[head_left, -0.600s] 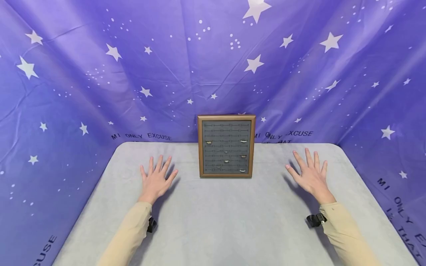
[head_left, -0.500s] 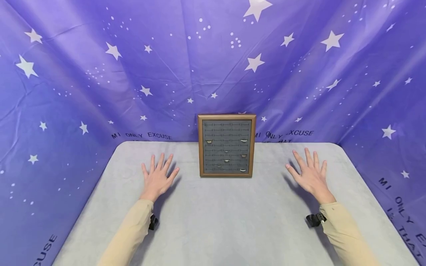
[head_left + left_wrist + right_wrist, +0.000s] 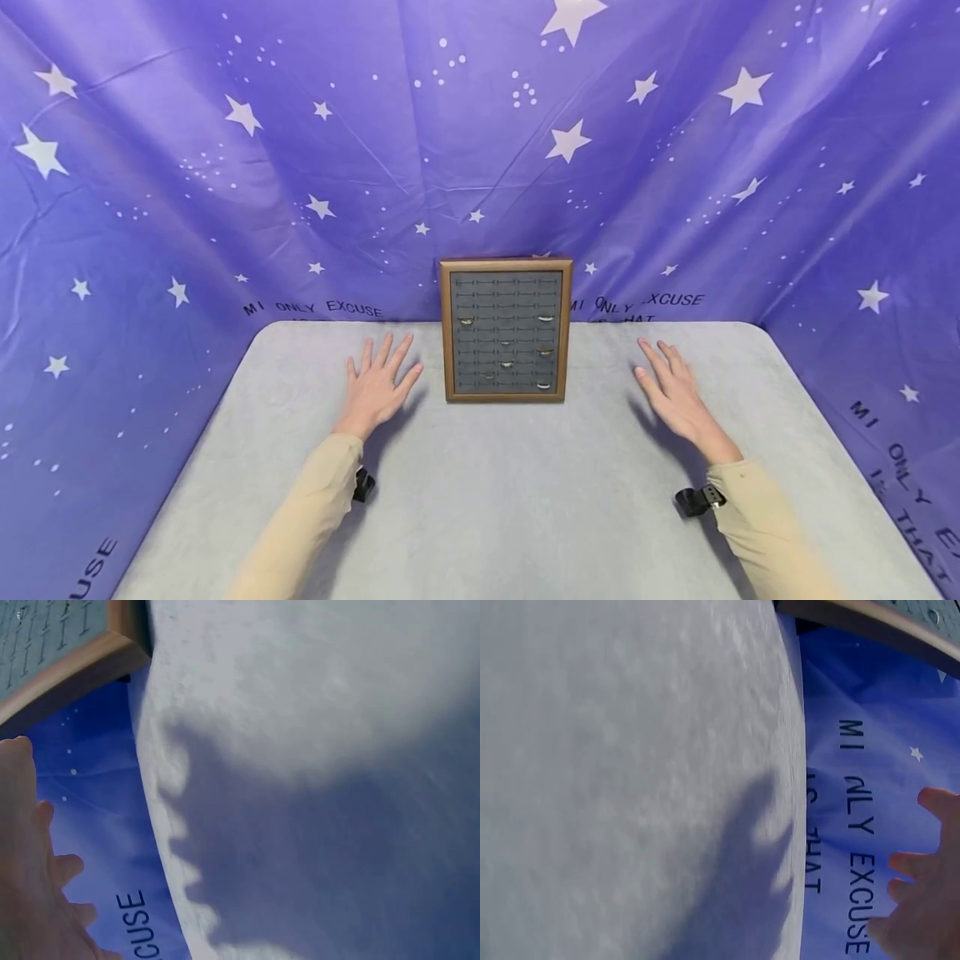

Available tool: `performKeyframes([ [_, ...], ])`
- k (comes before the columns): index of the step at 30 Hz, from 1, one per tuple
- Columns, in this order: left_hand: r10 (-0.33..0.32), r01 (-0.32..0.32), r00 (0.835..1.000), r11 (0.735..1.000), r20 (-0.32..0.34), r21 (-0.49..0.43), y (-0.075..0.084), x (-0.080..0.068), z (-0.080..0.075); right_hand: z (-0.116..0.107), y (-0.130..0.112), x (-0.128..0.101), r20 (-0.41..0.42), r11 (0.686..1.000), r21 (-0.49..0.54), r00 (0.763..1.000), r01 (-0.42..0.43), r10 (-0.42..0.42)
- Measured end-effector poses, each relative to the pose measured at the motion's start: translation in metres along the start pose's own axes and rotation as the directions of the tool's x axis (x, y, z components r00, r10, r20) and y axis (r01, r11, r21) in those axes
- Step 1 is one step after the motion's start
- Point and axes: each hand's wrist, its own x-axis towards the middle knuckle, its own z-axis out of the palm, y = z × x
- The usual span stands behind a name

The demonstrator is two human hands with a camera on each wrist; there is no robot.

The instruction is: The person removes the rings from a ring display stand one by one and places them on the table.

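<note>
A ring display board with a wooden frame (image 3: 504,397) stands upright near the table's back edge in the head view. Several rings sit in the slots of its grey insert, among them a gold ring (image 3: 467,321) at left and a silver ring (image 3: 543,386) at lower right. To the left of the board, my left hand (image 3: 377,387) hovers over the table with fingers spread, holding nothing. On the other side, my right hand (image 3: 678,396) is raised with straight fingers closer together, also holding nothing. Both wrist views catch a corner of the frame (image 3: 82,664).
The light grey table (image 3: 495,500) has rounded back corners. Behind it and at both sides hangs a purple curtain (image 3: 360,183) with white stars and printed words. A black wrist camera (image 3: 363,485) is on the left wrist and another black camera (image 3: 697,501) on the right.
My left hand has moved right and slightly forward, closer to the board. The right hand has shifted a little left and turned, its fingers drawing together. The board stays in place.
</note>
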Motion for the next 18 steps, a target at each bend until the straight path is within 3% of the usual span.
performKeyframes([
  [5,0.022,-0.022,1.0,0.997,-0.007,-0.079,0.013,0.007,0.002,0.005,-0.005,0.003,-0.023,0.996,0.073,0.999,0.041,-0.039],
  [9,0.066,-0.073,0.997,0.973,-0.039,-0.221,0.023,0.013,0.006,0.01,-0.009,0.005,-0.043,0.99,0.13,0.998,0.057,-0.052],
  [14,0.15,-0.179,0.983,0.892,-0.102,-0.414,0.033,0.022,0.007,0.019,-0.016,0.01,-0.053,0.983,0.171,0.997,0.064,-0.055],
  [18,0.158,-0.195,0.981,0.809,-0.114,-0.555,0.039,0.029,0.006,0.027,-0.024,0.012,-0.061,0.976,0.206,0.997,0.063,-0.052],
])
